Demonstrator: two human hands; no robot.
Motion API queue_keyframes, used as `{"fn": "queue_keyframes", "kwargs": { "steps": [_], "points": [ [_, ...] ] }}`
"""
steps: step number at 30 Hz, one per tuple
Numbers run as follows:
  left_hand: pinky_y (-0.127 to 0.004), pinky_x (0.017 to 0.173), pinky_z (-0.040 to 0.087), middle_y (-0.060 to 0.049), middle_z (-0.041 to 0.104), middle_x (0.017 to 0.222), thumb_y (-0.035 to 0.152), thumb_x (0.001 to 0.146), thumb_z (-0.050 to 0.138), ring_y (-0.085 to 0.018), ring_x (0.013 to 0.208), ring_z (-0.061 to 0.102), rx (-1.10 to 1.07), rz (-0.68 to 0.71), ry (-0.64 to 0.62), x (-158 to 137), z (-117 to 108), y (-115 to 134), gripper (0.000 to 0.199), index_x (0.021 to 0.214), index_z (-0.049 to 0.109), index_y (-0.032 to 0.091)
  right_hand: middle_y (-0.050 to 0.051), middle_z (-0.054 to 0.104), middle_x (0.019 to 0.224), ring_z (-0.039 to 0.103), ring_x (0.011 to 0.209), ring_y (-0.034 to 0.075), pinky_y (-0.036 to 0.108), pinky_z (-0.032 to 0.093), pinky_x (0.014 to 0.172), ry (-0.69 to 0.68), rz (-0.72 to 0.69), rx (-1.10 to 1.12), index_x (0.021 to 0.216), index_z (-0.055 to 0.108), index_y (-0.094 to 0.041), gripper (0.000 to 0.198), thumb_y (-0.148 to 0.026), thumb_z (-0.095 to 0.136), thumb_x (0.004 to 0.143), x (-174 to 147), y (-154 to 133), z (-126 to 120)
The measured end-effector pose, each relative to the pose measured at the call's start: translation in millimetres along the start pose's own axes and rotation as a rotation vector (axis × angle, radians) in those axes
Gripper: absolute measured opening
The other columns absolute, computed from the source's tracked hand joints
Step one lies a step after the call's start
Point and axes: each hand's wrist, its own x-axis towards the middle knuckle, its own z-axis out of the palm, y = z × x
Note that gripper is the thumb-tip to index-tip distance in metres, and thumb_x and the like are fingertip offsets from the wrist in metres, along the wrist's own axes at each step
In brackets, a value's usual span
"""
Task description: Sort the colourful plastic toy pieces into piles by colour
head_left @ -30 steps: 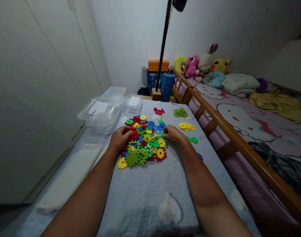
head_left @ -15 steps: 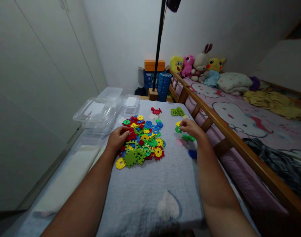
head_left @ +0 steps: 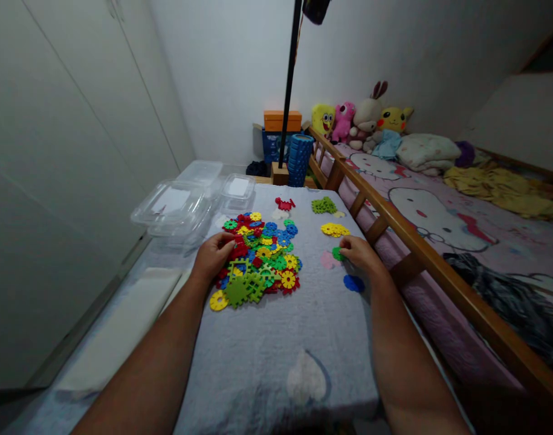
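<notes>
My left hand rests at the left side of a mixed pile of plastic interlocking discs in red, yellow, blue and green. Its thumb and fingers are pinched together at a red plastic piece; how much of that piece they grip is partly hidden. On the right, my right hand has its fingers closed on a green notched disc, low over the cloth. The fingers hide other green pieces there. Beyond this hand lies a row of yellow discs, and nearer to me are blue discs.
Light green square pieces and red pieces lie at the table's far end. Clear plastic boxes stand at the left. A wooden bed rail runs along the right edge. A black pole rises behind the table.
My right hand has moved toward me and slightly right, with the green disc, from beside the yellow discs to the green group. The yellow row is now uncovered. My left hand stays about the same.
</notes>
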Motion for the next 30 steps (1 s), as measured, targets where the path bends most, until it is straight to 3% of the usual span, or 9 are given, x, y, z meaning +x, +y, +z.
{"fn": "queue_keyframes", "kwargs": {
  "steps": [6, 10, 15, 19, 24, 30],
  "points": [
    [-0.033, 0.077, 0.052, -0.005, 0.075, 0.086, 0.050, 0.070, 0.061, -0.023, 0.078, 0.067, 0.015, -0.012, 0.005, -2, -1, 4, 0.040, 0.094, 0.073, 0.020, 0.000, 0.062, 0.066, 0.055, 0.066, 0.017, 0.029, 0.037, 0.063, 0.042, 0.022, -0.126, 0.062, 0.056, -0.023, 0.014, -0.010, 0.060, 0.067, -1, -1, 0],
    [-0.034, 0.077, 0.052, -0.005, 0.075, 0.087, 0.050, 0.071, 0.061, -0.024, 0.079, 0.067, 0.003, -0.014, 0.003, 0, 0, 1, 0.042, 0.095, 0.073, 0.019, 0.003, 0.065, 0.075, 0.057, 0.073, 0.018, 0.029, 0.040, 0.070, 0.099, -0.034, -0.182, 0.067, 0.060, -0.022, 0.010, -0.013, 0.059, 0.074, 0, -16, 5],
    [-0.034, 0.079, 0.052, -0.005, 0.074, 0.087, 0.051, 0.072, 0.061, -0.024, 0.082, 0.066, -0.025, -0.014, -0.001, 2, 2, -4, 0.042, 0.096, 0.073, 0.019, 0.007, 0.073, 0.094, 0.063, 0.090, 0.021, 0.031, 0.045, 0.086, 0.034, -0.181, -0.139, 0.085, 0.070, -0.019, 0.015, -0.016, 0.056, 0.083, 15, -55, 35],
    [-0.035, 0.082, 0.053, -0.006, 0.074, 0.089, 0.050, 0.071, 0.063, -0.024, 0.084, 0.066, -0.016, 0.005, 0.011, 2, 2, -4, 0.040, 0.095, 0.073, 0.018, 0.013, 0.072, 0.124, 0.061, 0.117, 0.026, 0.036, 0.041, 0.106, 0.020, -0.263, -0.087, 0.113, 0.072, -0.018, 0.028, -0.020, 0.054, 0.091, 36, -84, 68],
    [-0.037, 0.086, 0.053, -0.007, 0.075, 0.096, 0.049, 0.072, 0.060, -0.024, 0.086, 0.067, -0.013, 0.007, 0.008, 2, 1, -4, 0.042, 0.097, 0.074, 0.018, 0.012, 0.061, 0.147, 0.051, 0.134, 0.025, 0.036, 0.036, 0.115, 0.052, -0.174, -0.150, 0.140, 0.061, -0.017, 0.048, -0.016, 0.044, 0.095, 58, -103, 98],
    [-0.040, 0.092, 0.053, -0.008, 0.075, 0.099, 0.049, 0.073, 0.060, -0.026, 0.090, 0.067, 0.011, 0.033, 0.034, 6, 2, -9, 0.041, 0.097, 0.073, 0.018, 0.004, 0.064, 0.144, 0.053, 0.131, 0.026, 0.039, 0.038, 0.111, 0.011, -0.033, -0.205, 0.135, 0.067, -0.027, 0.050, -0.011, 0.044, 0.093, 61, -108, 111]
  ]
}}
